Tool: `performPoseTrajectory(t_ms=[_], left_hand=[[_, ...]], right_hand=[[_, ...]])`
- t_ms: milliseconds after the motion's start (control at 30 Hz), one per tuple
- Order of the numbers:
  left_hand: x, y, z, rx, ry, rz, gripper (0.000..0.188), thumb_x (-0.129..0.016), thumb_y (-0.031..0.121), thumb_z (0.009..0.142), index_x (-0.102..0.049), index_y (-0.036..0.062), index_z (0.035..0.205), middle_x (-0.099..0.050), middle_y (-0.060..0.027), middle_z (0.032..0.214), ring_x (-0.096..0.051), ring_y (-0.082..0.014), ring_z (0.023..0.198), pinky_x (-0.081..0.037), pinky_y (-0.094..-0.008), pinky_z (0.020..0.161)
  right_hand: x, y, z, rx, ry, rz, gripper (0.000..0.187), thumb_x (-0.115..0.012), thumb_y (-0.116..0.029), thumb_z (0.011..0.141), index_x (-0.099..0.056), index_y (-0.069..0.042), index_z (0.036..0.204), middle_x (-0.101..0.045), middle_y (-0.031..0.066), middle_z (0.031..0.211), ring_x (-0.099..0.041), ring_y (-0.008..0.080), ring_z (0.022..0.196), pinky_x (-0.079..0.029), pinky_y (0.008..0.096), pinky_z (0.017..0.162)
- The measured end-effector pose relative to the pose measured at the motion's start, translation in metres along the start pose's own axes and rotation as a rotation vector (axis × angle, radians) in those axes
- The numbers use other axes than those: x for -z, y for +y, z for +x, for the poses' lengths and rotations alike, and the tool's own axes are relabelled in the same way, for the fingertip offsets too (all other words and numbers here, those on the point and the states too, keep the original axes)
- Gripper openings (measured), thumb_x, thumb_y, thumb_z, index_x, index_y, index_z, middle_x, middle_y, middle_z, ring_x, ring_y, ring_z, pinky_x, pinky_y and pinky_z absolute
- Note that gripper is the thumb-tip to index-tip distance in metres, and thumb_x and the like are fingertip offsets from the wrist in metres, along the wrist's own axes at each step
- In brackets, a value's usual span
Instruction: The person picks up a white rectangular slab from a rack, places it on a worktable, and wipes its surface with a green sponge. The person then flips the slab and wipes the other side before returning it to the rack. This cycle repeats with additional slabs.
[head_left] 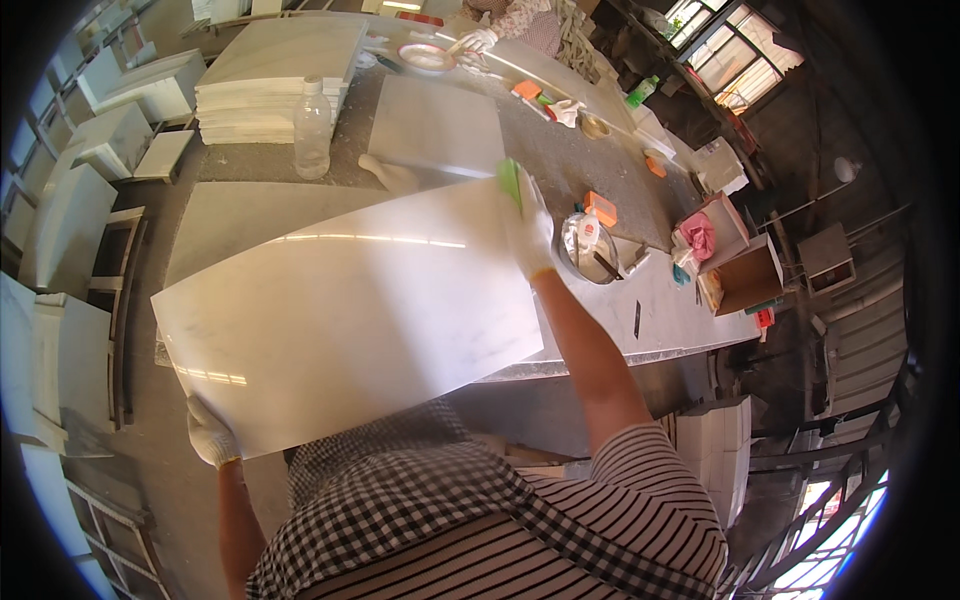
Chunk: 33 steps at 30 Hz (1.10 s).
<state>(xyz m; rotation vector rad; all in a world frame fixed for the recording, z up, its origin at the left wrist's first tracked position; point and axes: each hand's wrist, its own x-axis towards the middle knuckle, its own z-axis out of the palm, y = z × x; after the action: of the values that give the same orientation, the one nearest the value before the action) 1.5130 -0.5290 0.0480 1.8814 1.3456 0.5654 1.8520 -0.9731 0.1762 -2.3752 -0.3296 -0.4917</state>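
A polished white stone slab (pixel 350 310) with grey veining is tilted up in front of me, over the table's near edge. My left hand (pixel 212 432), in a white glove, grips its lower left corner. On the far right corner is my right hand (pixel 528 235), also gloved and closed around the slab's edge. A small green piece (pixel 510 183) shows at the right fingers, against that corner; its kind is unclear. Right of that hand stands a metal bowl (pixel 580 270) holding a white container and a dark-handled tool, with an orange block (pixel 600 208) behind it.
Beyond the slab lie another flat slab (pixel 440 125), a clear plastic bottle (pixel 312 135) and a stack of slabs (pixel 280 65). A co-worker's gloved hand (pixel 475 42) is near a bowl (pixel 427 57) across the table. An open cardboard box (pixel 750 275) stands right.
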Motion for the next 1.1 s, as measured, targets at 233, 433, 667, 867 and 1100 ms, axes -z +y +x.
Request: performPoseTrajectory(t_ms=[233, 433, 667, 867, 1100], left_hand=[[0.0, 0.004, -0.003, 0.009, 0.028, -0.005, 0.065, -0.039, 0.059, 0.099, -0.07, 0.002, 0.106, -0.073, -0.0139, 0.089, -0.068, -0.0255, 0.078, -0.052, -0.0371, 0.072], [0.002, 0.003, -0.003, -0.005, 0.022, 0.02, 0.065, -0.039, 0.059, 0.099, -0.07, 0.0018, 0.106, -0.072, -0.0147, 0.09, -0.067, -0.027, 0.078, -0.051, -0.0383, 0.073], [0.0, 0.001, -0.002, -0.005, 0.014, -0.012, 0.064, -0.039, 0.058, 0.099, -0.07, 0.0016, 0.108, -0.072, -0.0152, 0.093, -0.067, -0.0271, 0.081, -0.051, -0.0382, 0.075], [-0.002, -0.002, -0.001, 0.04, -0.003, -0.041, 0.063, -0.04, 0.057, 0.099, -0.07, 0.0031, 0.11, -0.073, -0.0144, 0.095, -0.068, -0.0273, 0.083, -0.051, -0.0376, 0.076], [0.002, 0.011, -0.004, 0.038, 0.052, 0.026, 0.06, -0.04, 0.055, 0.097, -0.07, 0.0027, 0.104, -0.071, -0.0184, 0.09, -0.067, -0.0334, 0.08, -0.051, -0.0402, 0.075]], right_hand=[[0.007, -0.005, -0.014, 0.066, 0.044, 0.02, 0.055, -0.059, -0.025, 0.094, -0.043, -0.01, 0.145, -0.047, 0.0169, 0.145, -0.051, 0.033, 0.128, -0.042, 0.0378, 0.104], [0.039, 0.001, -0.139, -0.087, 0.063, -0.115, 0.055, -0.061, -0.015, 0.092, -0.043, -0.007, 0.144, -0.052, 0.0149, 0.14, -0.06, 0.0277, 0.117, -0.052, 0.0323, 0.09], [0.063, 0.007, -0.211, -0.265, -0.061, -0.213, 0.053, -0.053, -0.016, 0.098, -0.038, -0.007, 0.148, -0.051, 0.0138, 0.141, -0.057, 0.0253, 0.122, -0.049, 0.0312, 0.096], [0.03, 0.001, -0.106, -0.099, 0.012, 0.152, 0.051, -0.048, -0.025, 0.099, -0.041, -0.005, 0.145, -0.046, 0.0203, 0.144, -0.046, 0.0363, 0.132, -0.035, 0.0361, 0.11], [-0.007, -0.013, 0.015, 0.27, 0.206, -0.306, 0.046, -0.057, -0.026, 0.092, -0.052, -0.015, 0.137, -0.055, 0.0121, 0.136, -0.052, 0.036, 0.124, -0.046, 0.043, 0.098]])
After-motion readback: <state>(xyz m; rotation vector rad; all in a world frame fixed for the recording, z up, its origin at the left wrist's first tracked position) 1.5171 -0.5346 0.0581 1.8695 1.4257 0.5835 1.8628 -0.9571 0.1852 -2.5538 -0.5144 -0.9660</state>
